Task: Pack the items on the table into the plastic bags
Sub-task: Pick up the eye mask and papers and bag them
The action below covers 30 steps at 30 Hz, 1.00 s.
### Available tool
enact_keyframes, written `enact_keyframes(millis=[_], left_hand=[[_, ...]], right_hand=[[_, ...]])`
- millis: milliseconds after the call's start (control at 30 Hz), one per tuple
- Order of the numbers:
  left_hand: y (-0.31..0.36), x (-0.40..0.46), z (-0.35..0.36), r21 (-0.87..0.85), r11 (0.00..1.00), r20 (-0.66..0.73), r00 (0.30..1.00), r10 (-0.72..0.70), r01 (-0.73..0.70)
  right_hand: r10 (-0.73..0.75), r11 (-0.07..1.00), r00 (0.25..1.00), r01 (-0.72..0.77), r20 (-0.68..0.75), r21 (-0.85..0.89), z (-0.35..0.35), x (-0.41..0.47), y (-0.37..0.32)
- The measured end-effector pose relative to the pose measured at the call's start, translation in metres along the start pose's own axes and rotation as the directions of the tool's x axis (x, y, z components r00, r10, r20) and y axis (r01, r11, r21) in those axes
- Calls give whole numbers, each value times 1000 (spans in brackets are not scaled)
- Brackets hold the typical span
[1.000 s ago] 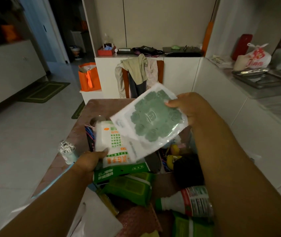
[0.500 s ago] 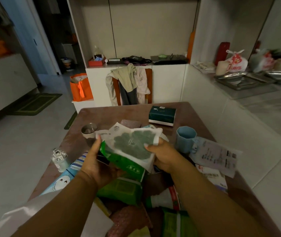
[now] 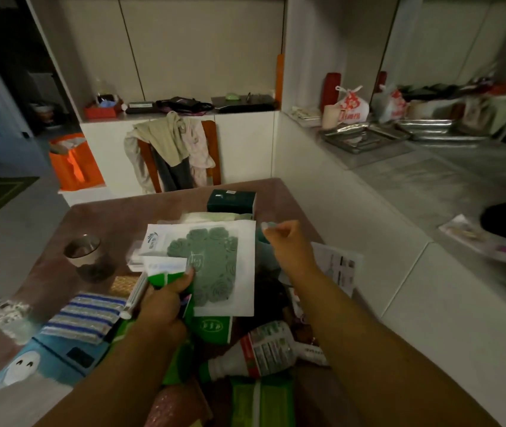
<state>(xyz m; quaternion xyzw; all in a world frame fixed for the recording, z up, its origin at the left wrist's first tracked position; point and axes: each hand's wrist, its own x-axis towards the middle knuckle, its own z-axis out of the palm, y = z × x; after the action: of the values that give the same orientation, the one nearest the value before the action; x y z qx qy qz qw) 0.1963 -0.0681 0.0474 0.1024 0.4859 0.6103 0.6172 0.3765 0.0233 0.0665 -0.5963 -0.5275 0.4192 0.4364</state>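
Observation:
My left hand (image 3: pixel 166 303) grips a stack of packets above the brown table (image 3: pixel 106 217), thumb pressed on top. Uppermost is a white packet with a green flower-pattern mat (image 3: pixel 214 266); green and white packs (image 3: pixel 211 326) lie under it. To the right, my right hand (image 3: pixel 288 245) hovers clear of the packet with its fingers curled and nothing in them. A bottle with a red and white label (image 3: pixel 265 351) lies on its side near the front, beside more green packs (image 3: pixel 261 402). Pale plastic (image 3: pixel 14 405) shows at the bottom left.
On the table are a glass cup (image 3: pixel 83 254), a blue-striped cloth (image 3: pixel 86 315), a blue pack with a white face (image 3: pixel 29 365), a dark green box (image 3: pixel 231 200) and a printed paper (image 3: pixel 339 268). A chair draped with clothes (image 3: pixel 174 149) stands behind; a counter runs along the right.
My right hand has let go of the flower-mat packet and moved off to the right. The packet now lies flat on the stack, held by my left hand alone.

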Motion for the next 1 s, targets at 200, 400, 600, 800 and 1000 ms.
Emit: enact_keyframes(millis=[200,400,600,800,1000], left_hand=[[-16,18,24,-38,999,53,998,25,-23],[-25,45,33,11,998,-8,999,54,-54],[-35,64,29,-2,1000,-37,999,0,0],[-38,62,33,-47,999,-68,998,-6,3],[-30,48,26,-84,995,-81,995,-54,47]], right_hand=[[23,934,990,-71,-141,-351,-68,70,53],[174,736,985,-141,-15,-663,-79,123,104],[351,457,936,-201,-32,-866,-75,155,131],[272,364,958,-194,-95,-911,-78,163,124],[274,388,961,-150,-42,-909,-88,149,99]])
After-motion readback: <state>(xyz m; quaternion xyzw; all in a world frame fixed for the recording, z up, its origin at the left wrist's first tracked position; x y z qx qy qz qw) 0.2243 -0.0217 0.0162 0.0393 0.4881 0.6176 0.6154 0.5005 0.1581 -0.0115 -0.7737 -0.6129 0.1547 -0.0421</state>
